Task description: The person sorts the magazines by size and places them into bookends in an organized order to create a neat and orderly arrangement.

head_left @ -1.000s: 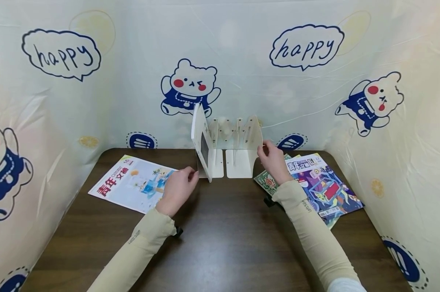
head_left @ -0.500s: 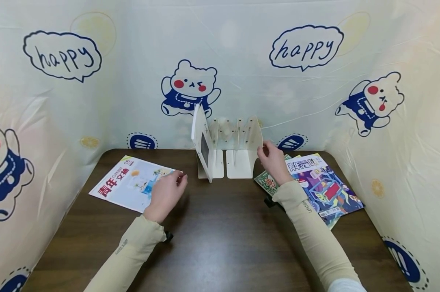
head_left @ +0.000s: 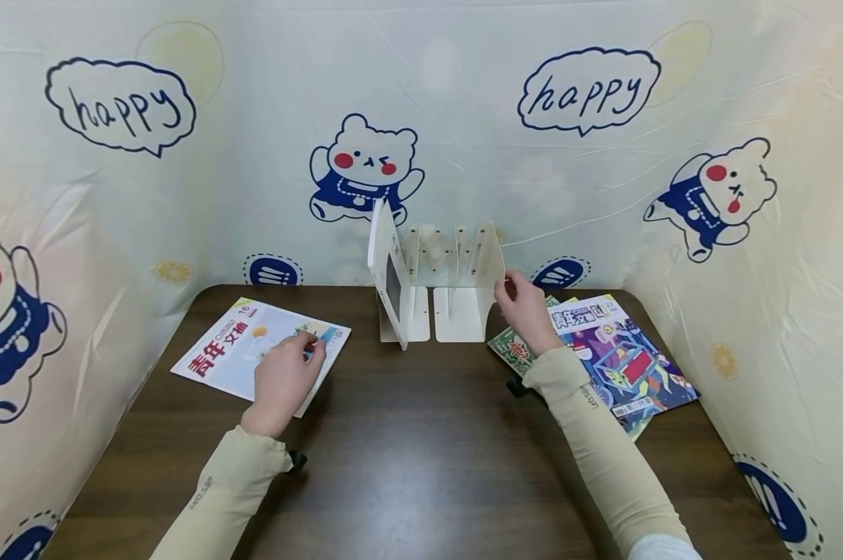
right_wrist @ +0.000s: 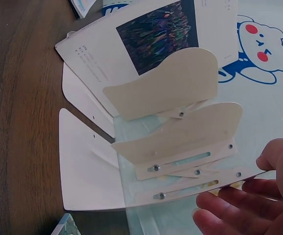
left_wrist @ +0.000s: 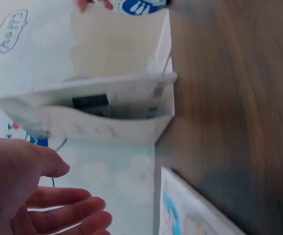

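A white metal book rack (head_left: 458, 315) with upright dividers stands at the back middle of the table. One magazine (head_left: 388, 272), white with a dark picture (right_wrist: 158, 36), leans upright in its leftmost slot. My right hand (head_left: 526, 311) holds the rack's right end panel by its edge, thumb on one side and fingers on the other in the right wrist view. My left hand (head_left: 288, 379) is over a white magazine (head_left: 229, 350) with red lettering, on the left of the table. In the left wrist view the left hand (left_wrist: 14, 181) has loose, spread fingers with nothing between them.
On the right, a purple magazine (head_left: 631, 362) lies on top of others, with a green one (head_left: 511, 350) sticking out to the left beside the right wrist. Behind the table (head_left: 407, 459) hangs a pale curtain (head_left: 463, 93) with printed bears.
My left hand has moved left and toward me, away from the rack, and is now over the white magazine. The right hand stays at the rack's end panel. The rack has not shifted.
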The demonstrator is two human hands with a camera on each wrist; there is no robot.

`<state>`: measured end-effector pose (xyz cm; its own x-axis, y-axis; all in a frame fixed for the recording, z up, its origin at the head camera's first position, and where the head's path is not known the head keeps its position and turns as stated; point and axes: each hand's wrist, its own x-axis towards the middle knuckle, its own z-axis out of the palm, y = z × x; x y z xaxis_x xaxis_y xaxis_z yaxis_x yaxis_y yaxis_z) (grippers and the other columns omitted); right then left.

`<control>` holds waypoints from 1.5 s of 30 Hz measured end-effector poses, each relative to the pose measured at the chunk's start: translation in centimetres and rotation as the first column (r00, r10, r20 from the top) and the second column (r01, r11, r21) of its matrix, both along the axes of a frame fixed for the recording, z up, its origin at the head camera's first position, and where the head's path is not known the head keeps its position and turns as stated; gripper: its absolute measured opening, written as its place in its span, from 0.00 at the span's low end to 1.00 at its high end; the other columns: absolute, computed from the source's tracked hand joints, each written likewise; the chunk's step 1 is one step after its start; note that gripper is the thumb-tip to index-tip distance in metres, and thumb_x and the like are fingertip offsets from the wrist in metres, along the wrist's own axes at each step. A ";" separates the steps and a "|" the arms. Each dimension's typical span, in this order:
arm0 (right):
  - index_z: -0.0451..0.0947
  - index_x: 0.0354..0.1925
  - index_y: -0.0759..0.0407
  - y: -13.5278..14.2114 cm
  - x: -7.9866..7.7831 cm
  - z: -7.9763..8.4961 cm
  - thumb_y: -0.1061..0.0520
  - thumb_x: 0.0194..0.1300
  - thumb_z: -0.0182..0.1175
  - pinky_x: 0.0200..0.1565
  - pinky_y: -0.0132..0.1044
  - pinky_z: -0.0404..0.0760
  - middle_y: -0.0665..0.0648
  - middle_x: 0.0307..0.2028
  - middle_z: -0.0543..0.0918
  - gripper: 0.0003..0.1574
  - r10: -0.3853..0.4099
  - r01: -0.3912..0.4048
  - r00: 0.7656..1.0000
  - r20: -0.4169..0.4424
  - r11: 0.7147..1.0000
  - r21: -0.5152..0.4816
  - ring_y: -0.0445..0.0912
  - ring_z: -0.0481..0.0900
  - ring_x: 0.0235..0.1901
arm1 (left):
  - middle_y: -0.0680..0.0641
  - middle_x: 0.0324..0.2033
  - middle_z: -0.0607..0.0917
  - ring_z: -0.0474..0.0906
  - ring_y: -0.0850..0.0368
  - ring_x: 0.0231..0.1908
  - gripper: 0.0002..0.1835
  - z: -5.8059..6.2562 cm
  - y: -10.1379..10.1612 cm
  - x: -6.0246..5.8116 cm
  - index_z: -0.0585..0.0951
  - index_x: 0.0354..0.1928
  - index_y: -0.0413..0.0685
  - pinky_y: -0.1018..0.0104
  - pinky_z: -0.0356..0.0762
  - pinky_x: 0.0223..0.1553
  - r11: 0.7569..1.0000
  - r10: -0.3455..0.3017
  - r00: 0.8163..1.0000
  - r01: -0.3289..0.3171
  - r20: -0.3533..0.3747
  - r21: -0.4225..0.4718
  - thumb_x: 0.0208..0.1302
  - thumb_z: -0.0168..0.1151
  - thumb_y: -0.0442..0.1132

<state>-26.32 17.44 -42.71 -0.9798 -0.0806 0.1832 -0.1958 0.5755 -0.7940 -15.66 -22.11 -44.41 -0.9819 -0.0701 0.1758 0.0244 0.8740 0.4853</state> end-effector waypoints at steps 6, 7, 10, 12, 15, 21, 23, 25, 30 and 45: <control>0.71 0.69 0.59 0.1 0.1 0.0 0.47 0.82 0.50 0.46 0.48 0.89 0.65 0.59 0.82 0.27 0.001 -0.001 1.000 0.005 1.000 -0.006 0.57 0.86 0.47 | 0.33 0.42 0.88 0.85 0.36 0.39 0.19 -0.4 -2.4 0.6 0.84 0.51 0.32 0.41 0.84 0.36 0.999 0.042 0.999 -0.043 -0.018 -0.023 0.76 0.59 0.45; 0.71 0.69 0.59 0.1 0.1 0.0 0.47 0.82 0.50 0.45 0.48 0.89 0.65 0.59 0.82 0.26 0.000 0.000 1.000 0.003 1.000 -0.006 0.57 0.86 0.47 | 0.33 0.42 0.88 0.85 0.36 0.38 0.19 -0.6 -2.7 0.7 0.84 0.51 0.32 0.41 0.83 0.35 0.998 0.052 0.998 -0.053 -0.027 -0.027 0.75 0.59 0.45; 0.72 0.68 0.60 0.1 0.1 0.0 0.48 0.82 0.50 0.45 0.48 0.90 0.65 0.58 0.82 0.26 -0.003 0.003 1.000 -0.004 1.000 -0.005 0.58 0.86 0.46 | 0.33 0.40 0.87 0.84 0.35 0.37 0.19 -1.0 -3.7 0.9 0.84 0.50 0.32 0.40 0.81 0.32 0.996 0.084 0.995 -0.086 -0.050 -0.039 0.75 0.60 0.45; 0.71 0.68 0.61 0.2 0.1 0.0 0.48 0.82 0.49 0.44 0.48 0.90 0.66 0.58 0.82 0.26 -0.001 0.001 1.000 -0.004 1.000 -0.003 0.59 0.86 0.46 | 0.32 0.41 0.87 0.84 0.33 0.37 0.20 -1.1 -4.4 1.0 0.84 0.50 0.32 0.39 0.80 0.32 0.993 0.104 0.993 -0.107 -0.047 -0.045 0.75 0.59 0.45; 0.71 0.68 0.60 0.2 0.1 -0.1 0.48 0.82 0.49 0.45 0.48 0.90 0.65 0.58 0.82 0.26 -0.003 0.003 1.000 0.001 1.000 -0.003 0.59 0.86 0.46 | 0.30 0.43 0.86 0.83 0.32 0.39 0.21 -1.3 -5.3 1.0 0.83 0.52 0.31 0.39 0.80 0.33 0.990 0.129 0.991 -0.129 -0.021 -0.048 0.75 0.59 0.46; 0.71 0.69 0.59 0.2 0.1 -0.3 0.47 0.82 0.50 0.45 0.49 0.89 0.65 0.58 0.82 0.27 -0.005 0.005 1.000 0.010 1.000 -0.006 0.59 0.87 0.47 | 0.26 0.47 0.84 0.81 0.29 0.45 0.24 -2.2 -7.4 0.5 0.80 0.54 0.27 0.37 0.79 0.38 0.987 0.158 0.987 -0.156 0.038 -0.037 0.75 0.58 0.47; 0.71 0.69 0.59 0.2 0.1 -0.3 0.47 0.82 0.50 0.45 0.49 0.89 0.65 0.59 0.82 0.27 -0.004 0.004 1.000 0.011 1.000 -0.008 0.60 0.87 0.47 | 0.25 0.48 0.82 0.80 0.28 0.46 0.25 -2.7 -8.1 0.3 0.79 0.55 0.26 0.37 0.79 0.38 0.985 0.170 0.982 -0.168 0.077 -0.036 0.75 0.58 0.47; 0.71 0.69 0.59 0.2 0.1 -0.4 0.48 0.82 0.50 0.45 0.49 0.89 0.65 0.59 0.82 0.26 -0.003 0.003 1.000 0.012 1.000 -0.009 0.60 0.87 0.47 | 0.24 0.50 0.81 0.79 0.27 0.47 0.26 -3.0 -8.8 0.3 0.78 0.56 0.25 0.36 0.79 0.39 0.982 0.189 0.975 -0.186 0.114 -0.037 0.75 0.57 0.47; 0.71 0.69 0.59 0.2 0.1 -0.3 0.48 0.82 0.50 0.44 0.49 0.90 0.65 0.58 0.83 0.26 0.000 0.000 1.000 -0.002 1.000 -0.009 0.61 0.87 0.46 | 0.22 0.51 0.78 0.76 0.24 0.48 0.29 -3.5 -10.7 0.3 0.75 0.59 0.24 0.33 0.78 0.40 0.971 0.240 0.957 -0.234 0.160 -0.057 0.75 0.56 0.48; 0.71 0.70 0.62 0.3 0.1 -0.2 0.48 0.81 0.50 0.44 0.51 0.89 0.66 0.58 0.83 0.28 0.011 -0.011 1.000 -0.022 1.000 -0.013 0.61 0.87 0.46 | 0.18 0.46 0.65 0.70 0.24 0.41 0.42 -3.9 -15.1 0.5 0.62 0.57 0.09 0.35 0.76 0.41 0.940 0.338 0.867 -0.327 0.367 -0.093 0.73 0.57 0.53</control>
